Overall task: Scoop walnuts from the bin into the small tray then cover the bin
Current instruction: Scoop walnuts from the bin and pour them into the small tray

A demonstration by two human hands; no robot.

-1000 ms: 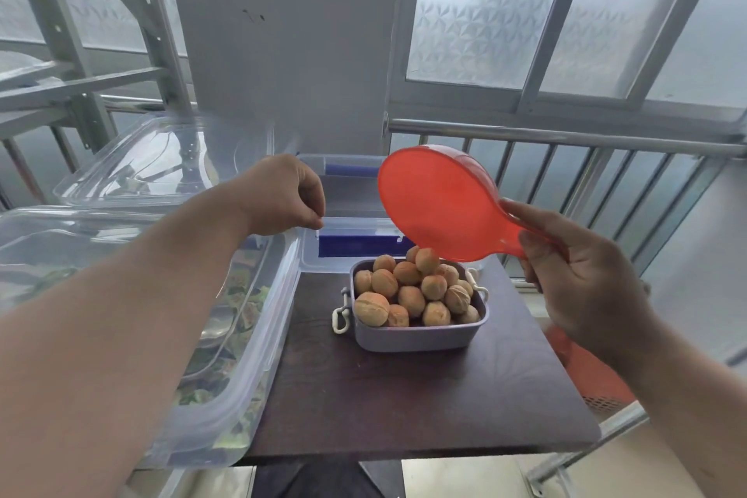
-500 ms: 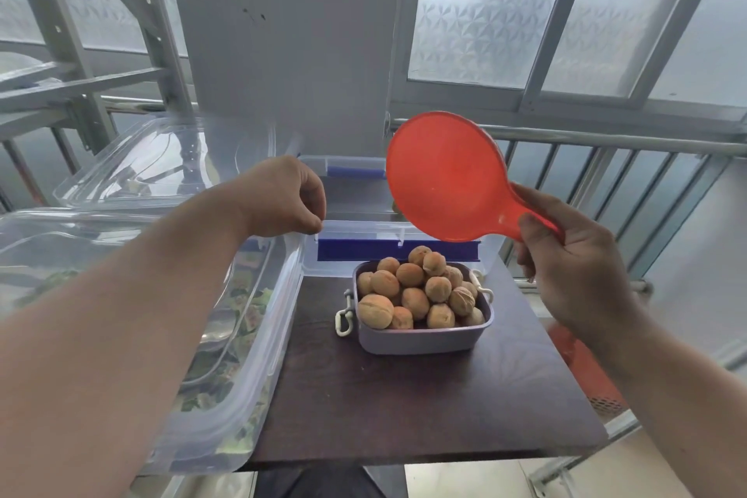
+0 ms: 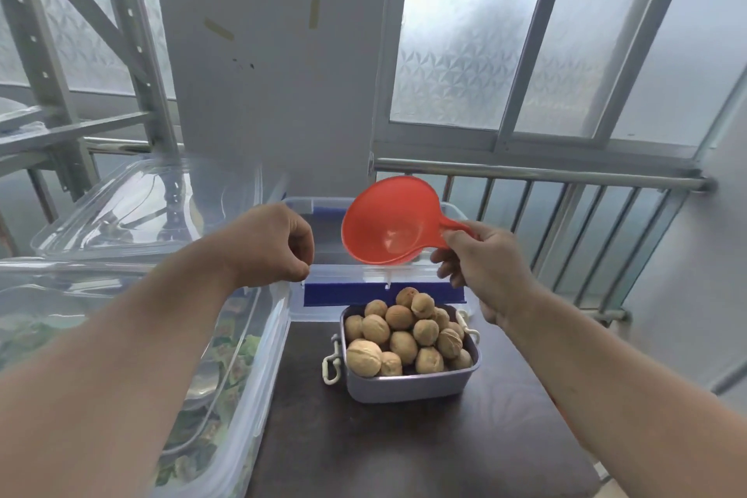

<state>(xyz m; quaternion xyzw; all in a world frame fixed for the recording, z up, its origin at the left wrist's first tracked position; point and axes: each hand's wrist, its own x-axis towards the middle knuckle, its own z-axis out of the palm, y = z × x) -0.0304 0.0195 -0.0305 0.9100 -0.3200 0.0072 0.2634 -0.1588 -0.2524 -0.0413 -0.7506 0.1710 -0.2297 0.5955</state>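
Note:
A small grey tray heaped with walnuts stands on the dark table. Right behind it is a clear bin with a blue latch strip; I cannot see what it holds. My right hand grips the handle of an orange-red scoop. The scoop's hollow faces me, has nothing in it, and hovers over the bin. My left hand is curled closed at the bin's left corner, beside a clear lid. Whether it pinches the lid I cannot tell.
A large clear box with green-patterned contents fills the left side, touching the table. A white pillar rises behind the bin. A metal railing and frosted windows run along the back right. Grey shelving struts stand at the left.
The scoop has turned over from underside toward me to hollow toward me, and has dropped lower over the bin. My left hand has stayed closed in about the same place.

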